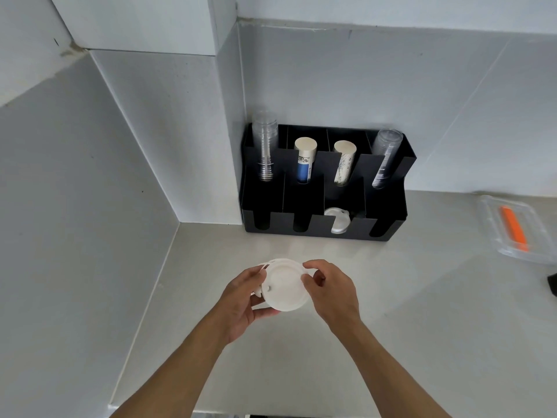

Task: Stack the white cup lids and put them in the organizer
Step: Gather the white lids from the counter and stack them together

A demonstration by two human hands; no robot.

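Note:
A stack of white cup lids (283, 286) is held above the grey counter between both hands. My left hand (241, 300) cups the stack from the left and underneath. My right hand (330, 289) pinches the right rim with thumb and fingers. The lids in the stack sit slightly offset at the left edge. The black organizer (316, 229) stands against the wall beyond the hands. More white lids (339, 220) lie in its third lower compartment from the left.
The organizer's upper slots hold clear cups (265, 146), two paper cup stacks (305, 159) (344, 164) and another clear stack (384, 158). A clear container with an orange item (514, 227) sits at the right. A dark object (553, 282) shows at the right edge.

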